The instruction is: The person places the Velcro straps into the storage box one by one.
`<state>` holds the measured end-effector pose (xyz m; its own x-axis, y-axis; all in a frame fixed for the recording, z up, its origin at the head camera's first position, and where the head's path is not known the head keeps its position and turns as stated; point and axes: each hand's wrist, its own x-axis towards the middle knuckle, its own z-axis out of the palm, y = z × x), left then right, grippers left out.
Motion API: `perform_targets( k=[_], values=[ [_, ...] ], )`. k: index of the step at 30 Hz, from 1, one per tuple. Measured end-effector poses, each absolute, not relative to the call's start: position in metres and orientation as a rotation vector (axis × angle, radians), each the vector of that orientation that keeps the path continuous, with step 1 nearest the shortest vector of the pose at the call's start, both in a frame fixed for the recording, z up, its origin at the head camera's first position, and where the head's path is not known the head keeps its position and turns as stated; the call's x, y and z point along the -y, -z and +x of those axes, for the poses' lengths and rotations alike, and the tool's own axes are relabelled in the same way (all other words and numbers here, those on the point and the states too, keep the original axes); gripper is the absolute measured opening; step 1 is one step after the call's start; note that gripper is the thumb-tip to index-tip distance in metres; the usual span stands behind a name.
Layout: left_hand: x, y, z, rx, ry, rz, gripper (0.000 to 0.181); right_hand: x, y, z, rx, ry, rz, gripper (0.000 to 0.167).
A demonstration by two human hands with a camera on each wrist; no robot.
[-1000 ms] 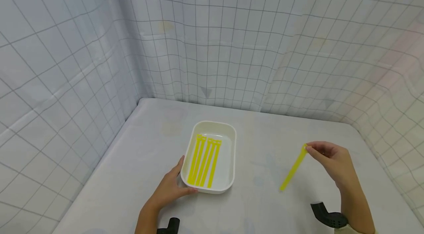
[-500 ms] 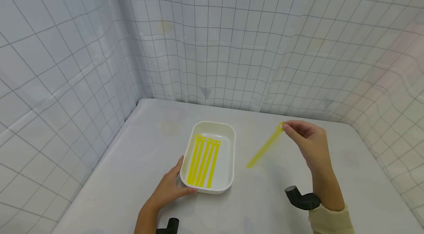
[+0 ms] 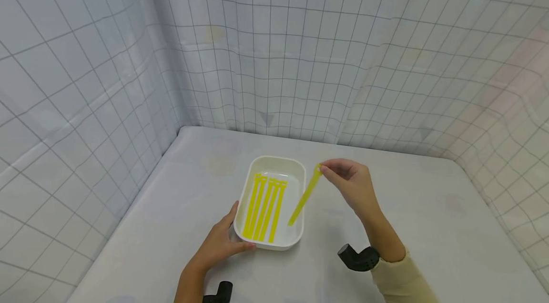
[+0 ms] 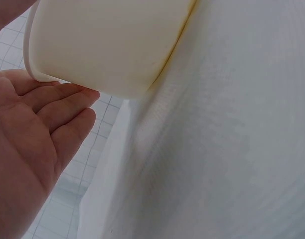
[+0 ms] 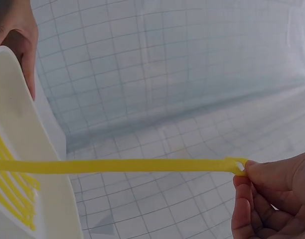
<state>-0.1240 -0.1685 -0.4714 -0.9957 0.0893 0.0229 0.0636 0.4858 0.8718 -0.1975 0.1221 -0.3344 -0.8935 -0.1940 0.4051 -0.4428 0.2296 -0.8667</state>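
Observation:
A white tray [image 3: 295,198] stands on the table, with several yellow cable ties [image 3: 266,207] lying side by side in its left part. At its near left corner my left hand [image 3: 219,242] holds the tray, thumb along the near side and fingers along the left side. In the left wrist view those fingers [image 4: 68,107] touch the tray's outer wall [image 4: 102,50]. My right hand [image 3: 353,186] pinches another yellow cable tie [image 3: 305,196] by its slotted head, between thumb and fingertips. The tie's free end slants down over the tray's right part, above the bare bottom.
The table [image 3: 429,217] has a white cover. White grid-patterned curtains [image 3: 274,55] hang behind it and at both sides. A black wrist device [image 3: 359,258] sits on my right wrist, and part of another [image 3: 218,292] shows by my left wrist.
My right hand has moved left with the pinched cable tie, from the right side of the table to the tray's right rim. My left hand and the tray have stayed in place.

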Motion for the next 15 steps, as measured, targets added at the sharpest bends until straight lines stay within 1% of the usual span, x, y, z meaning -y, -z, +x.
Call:
perform_targets(
  k=[8, 15],
  values=[
    [0.169, 0.472, -0.125, -2.714, -1.557, 0.158, 0.116, -0.112, 0.351, -0.195, 2.346, -1.764, 0.579, 0.019],
    [0.169, 0.473, -0.125, -2.711, -1.539, 0.154, 0.116, -0.109, 0.36, -0.195, 2.394, -1.796, 0.569, 0.021]
  ],
)
